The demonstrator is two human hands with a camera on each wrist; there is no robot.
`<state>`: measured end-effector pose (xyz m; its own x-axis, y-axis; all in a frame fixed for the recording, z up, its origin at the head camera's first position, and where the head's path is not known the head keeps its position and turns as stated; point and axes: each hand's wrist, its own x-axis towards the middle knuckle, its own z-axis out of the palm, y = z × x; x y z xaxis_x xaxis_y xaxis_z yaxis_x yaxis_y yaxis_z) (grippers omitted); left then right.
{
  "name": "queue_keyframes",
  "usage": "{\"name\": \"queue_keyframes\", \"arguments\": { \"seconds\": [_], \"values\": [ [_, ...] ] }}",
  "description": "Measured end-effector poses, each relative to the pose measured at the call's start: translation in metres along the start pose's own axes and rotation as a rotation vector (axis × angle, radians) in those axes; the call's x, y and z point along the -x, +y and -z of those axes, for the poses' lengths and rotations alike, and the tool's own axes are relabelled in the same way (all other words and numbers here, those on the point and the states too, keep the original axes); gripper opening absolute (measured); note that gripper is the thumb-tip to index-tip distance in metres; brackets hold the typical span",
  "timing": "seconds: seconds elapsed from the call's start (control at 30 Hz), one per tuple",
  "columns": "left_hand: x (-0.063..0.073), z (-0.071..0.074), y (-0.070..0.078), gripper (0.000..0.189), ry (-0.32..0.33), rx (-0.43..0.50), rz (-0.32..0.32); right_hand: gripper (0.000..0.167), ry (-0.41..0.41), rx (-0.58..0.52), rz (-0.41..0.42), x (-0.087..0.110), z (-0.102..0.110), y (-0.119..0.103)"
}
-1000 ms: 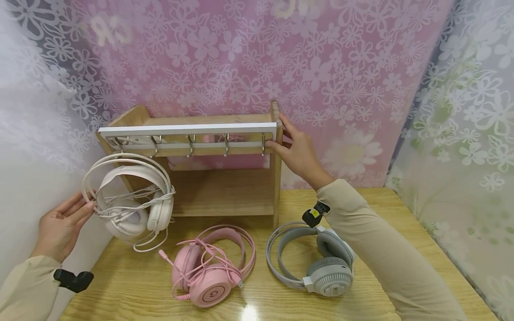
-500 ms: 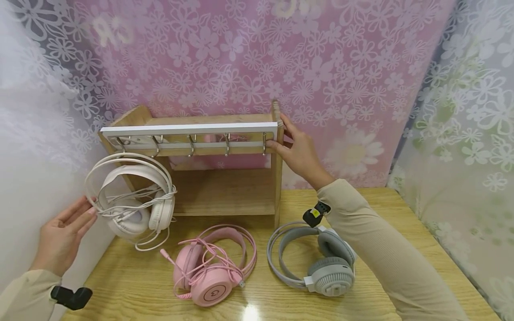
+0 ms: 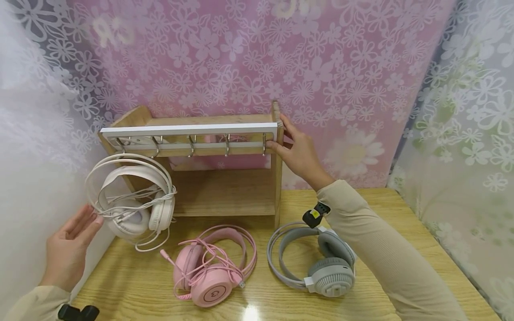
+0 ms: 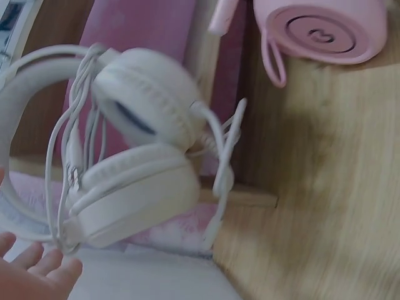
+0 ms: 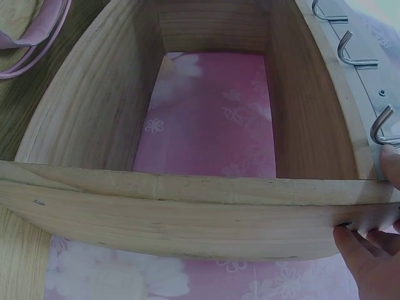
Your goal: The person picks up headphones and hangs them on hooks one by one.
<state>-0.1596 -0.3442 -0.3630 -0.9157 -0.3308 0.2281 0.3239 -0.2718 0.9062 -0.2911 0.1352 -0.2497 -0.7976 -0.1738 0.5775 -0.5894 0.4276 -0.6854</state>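
White headphones, wrapped in their own cord, hang by the headband from the leftmost hook of a white hook rail. Just left of their lower side is my left hand, its fingers extended and the thumb apart; whether a fingertip touches the cord I cannot tell. In the left wrist view both white ear cups show beyond the fingertips. My right hand grips the right side panel of the wooden shelf, thumb in front beside the last hook and fingers on the panel's outer face.
Pink headphones with a tangled cord lie on the wood-grain table before the shelf. Grey headphones lie to their right, below my right forearm. A flowered pink backdrop stands behind, with pale walls on both sides.
My left hand has let go of the white headphones and drawn slightly down, its fingers opening. The headphones hang almost still. My right hand has stayed on the shelf.
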Motion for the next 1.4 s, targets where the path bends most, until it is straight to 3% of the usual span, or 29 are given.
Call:
{"name": "queue_keyframes", "arguments": {
  "seconds": [0.1,0.23,0.47,0.7,1.1,1.4],
  "values": [
    [0.009,-0.003,-0.004,0.066,0.046,-0.034,0.012,0.078,0.002,-0.001,0.005,0.001,-0.001,0.001],
    [0.018,-0.007,-0.01,0.074,0.042,-0.045,0.019,0.078,0.006,-0.016,0.012,0.0,-0.002,0.002],
    [0.035,-0.016,-0.027,0.051,0.0,-0.036,0.016,0.077,0.008,-0.053,0.012,-0.001,-0.001,0.002],
    [0.059,-0.023,-0.043,0.06,-0.065,-0.219,0.104,0.076,0.006,-0.058,0.017,-0.001,-0.001,0.003],
    [0.079,-0.04,-0.081,0.067,-0.177,-0.536,0.318,0.078,0.009,-0.011,0.02,-0.001,0.0,0.003],
    [0.081,-0.049,-0.098,0.067,-0.281,-0.59,0.382,0.078,0.005,-0.006,0.01,0.0,0.0,0.002]
  ]
}}
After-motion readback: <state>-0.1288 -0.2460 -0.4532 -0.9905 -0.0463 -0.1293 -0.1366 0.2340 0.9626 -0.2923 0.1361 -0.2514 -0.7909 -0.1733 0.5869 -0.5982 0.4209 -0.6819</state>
